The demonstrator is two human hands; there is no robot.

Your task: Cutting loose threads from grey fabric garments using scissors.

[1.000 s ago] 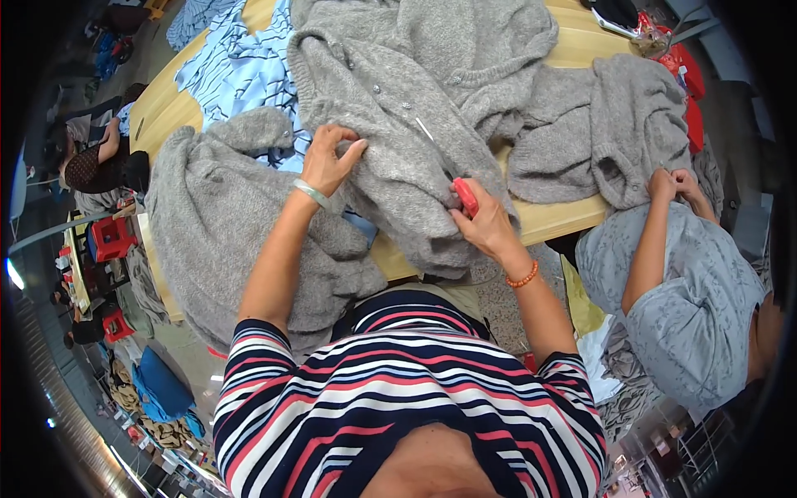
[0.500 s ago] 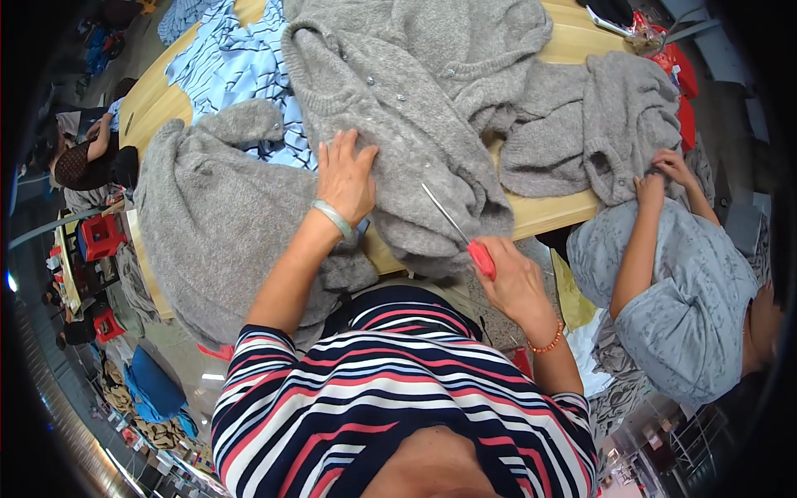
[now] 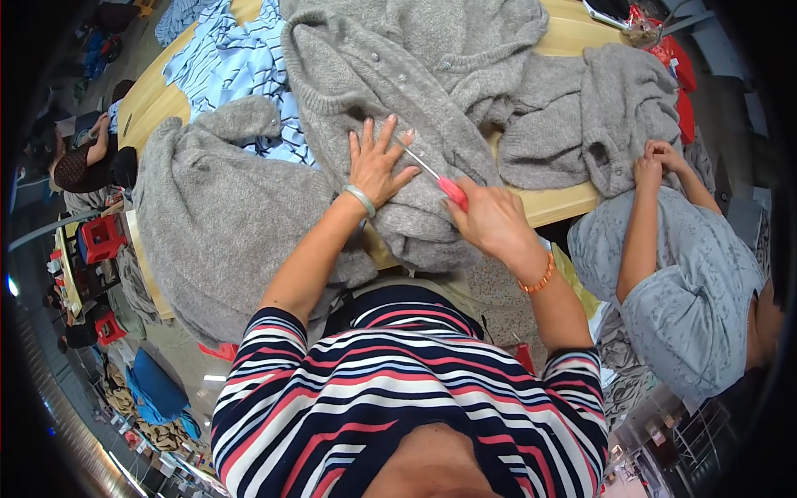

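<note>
A grey knitted cardigan (image 3: 365,75) with small buttons along its front band lies before me on the table. My left hand (image 3: 378,168) rests flat on it, fingers spread, beside the button band. In my right hand (image 3: 496,222) I grip red-handled scissors (image 3: 452,192). Their slim metal blades look closed together, and the tip lies at the knit beside my left fingertips. Part of the handle is hidden inside my fist. To the left, another grey knitted garment (image 3: 224,216) is heaped over the table edge.
Blue striped fabric (image 3: 228,70) lies at the far left of the wooden table (image 3: 552,207). More grey knitwear (image 3: 548,124) is spread to the right. There a co-worker in a grey patterned top (image 3: 677,282) sits with both hands together at the knit. Red stools (image 3: 101,236) stand at left.
My right hand has moved up and left with the scissors, bringing the tip close to my left hand. My left hand has shifted right and spread its fingers. The co-worker's hands have come together.
</note>
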